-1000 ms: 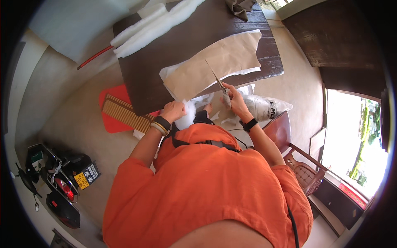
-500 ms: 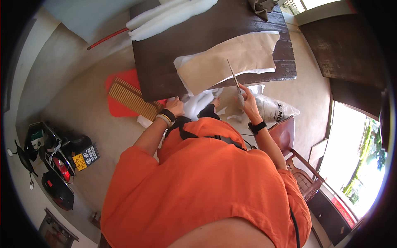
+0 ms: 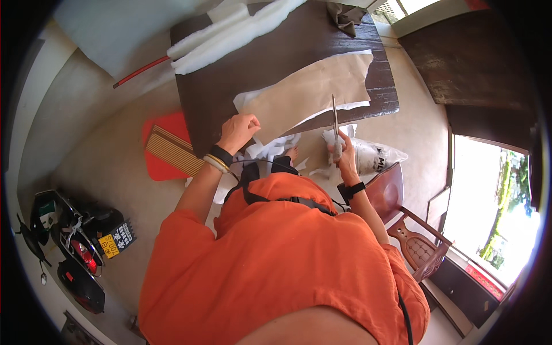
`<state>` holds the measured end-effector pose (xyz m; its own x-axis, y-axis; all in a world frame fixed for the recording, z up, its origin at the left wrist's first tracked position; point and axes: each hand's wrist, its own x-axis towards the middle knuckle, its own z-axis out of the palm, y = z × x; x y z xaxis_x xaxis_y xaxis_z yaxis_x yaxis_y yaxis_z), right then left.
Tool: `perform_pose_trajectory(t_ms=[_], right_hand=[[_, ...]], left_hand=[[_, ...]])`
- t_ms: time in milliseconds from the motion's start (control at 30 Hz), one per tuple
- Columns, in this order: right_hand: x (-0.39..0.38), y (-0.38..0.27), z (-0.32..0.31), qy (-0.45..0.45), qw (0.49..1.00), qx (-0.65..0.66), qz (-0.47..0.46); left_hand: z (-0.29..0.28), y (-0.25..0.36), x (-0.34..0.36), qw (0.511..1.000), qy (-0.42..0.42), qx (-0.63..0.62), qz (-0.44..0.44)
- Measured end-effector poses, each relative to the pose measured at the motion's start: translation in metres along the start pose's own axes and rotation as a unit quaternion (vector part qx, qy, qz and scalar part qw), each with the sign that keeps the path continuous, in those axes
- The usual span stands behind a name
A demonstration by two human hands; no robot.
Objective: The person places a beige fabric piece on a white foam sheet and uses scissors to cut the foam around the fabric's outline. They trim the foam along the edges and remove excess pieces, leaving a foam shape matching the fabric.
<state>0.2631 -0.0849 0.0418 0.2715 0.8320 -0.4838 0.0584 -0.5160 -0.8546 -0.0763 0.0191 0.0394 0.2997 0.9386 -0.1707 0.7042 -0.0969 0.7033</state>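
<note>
My left hand (image 3: 239,131) is closed in a pinch at the left end of a tan paper sheet (image 3: 305,86), which lies over white material on the dark table (image 3: 224,98). I cannot make out whether anything is between those fingertips. At the table's near edge, my right hand (image 3: 345,154) grips scissors (image 3: 335,115) with grey-wrapped handles, blades pointing up across the sheet's lower edge. White fibrous scraps (image 3: 261,148) lie below the table edge between my hands.
Rolled white batting (image 3: 236,31) and brown cloth (image 3: 345,17) lie on the table's far side. Around it are a red plastic piece with slats (image 3: 158,126), a plastic sack (image 3: 374,154), a wooden chair (image 3: 414,247), a scooter (image 3: 75,247) and a bright doorway (image 3: 483,195).
My left hand has left the white fluffy material below the table edge and moved up to the paper's left end. The scissors in my right hand now point more upright.
</note>
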Motion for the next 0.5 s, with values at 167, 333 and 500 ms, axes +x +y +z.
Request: perform_pose_trajectory(t_ms=[167,333,500], right_hand=[[-0.006,0.006,-0.016,0.063,0.997,-0.017,0.033],[-0.018,0.02,-0.023,0.062,0.997,0.0,0.052],[-0.023,0.038,-0.026,0.095,0.991,0.043,0.084]], left_hand=[[0.016,-0.008,-0.012,0.995,0.059,-0.062,-0.05],[0.0,-0.035,0.024,0.987,0.122,-0.037,-0.102],[0.018,-0.037,-0.003,0.918,0.064,-0.246,-0.304]])
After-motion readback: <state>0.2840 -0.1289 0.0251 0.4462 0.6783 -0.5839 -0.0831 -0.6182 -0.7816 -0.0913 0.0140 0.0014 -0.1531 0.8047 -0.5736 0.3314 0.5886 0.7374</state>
